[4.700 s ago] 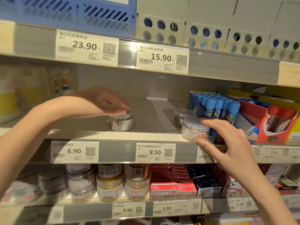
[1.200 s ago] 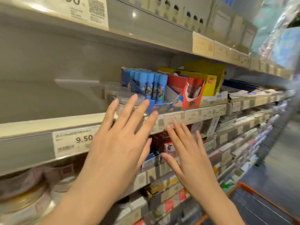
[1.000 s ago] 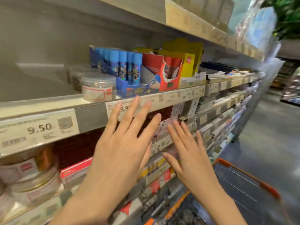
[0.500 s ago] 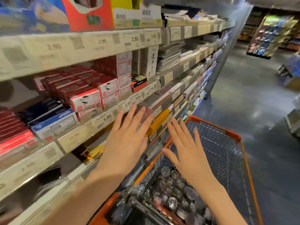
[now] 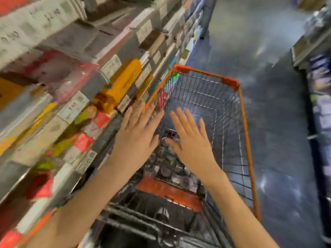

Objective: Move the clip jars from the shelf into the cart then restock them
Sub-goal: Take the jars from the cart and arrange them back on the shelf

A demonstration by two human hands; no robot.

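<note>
Hovering mid-frame over the cart [image 5: 248, 133]: left hand [image 5: 137, 138] and right hand [image 5: 192, 142], fingers spread straight, gripping nothing. Lying blurred in the cart's near end, lower centre: jars [image 5: 170, 169]. Filling the left side: shelves [image 5: 71, 72].

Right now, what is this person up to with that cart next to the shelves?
A person is reaching both bare hands out over an orange wire cart parked beside the store shelves. The left hand and right hand are flat with fingers spread, holding nothing. Small clear jars lie piled in the cart's near end beneath the hands. The picture is blurred, so finer detail is hard to tell.
</note>
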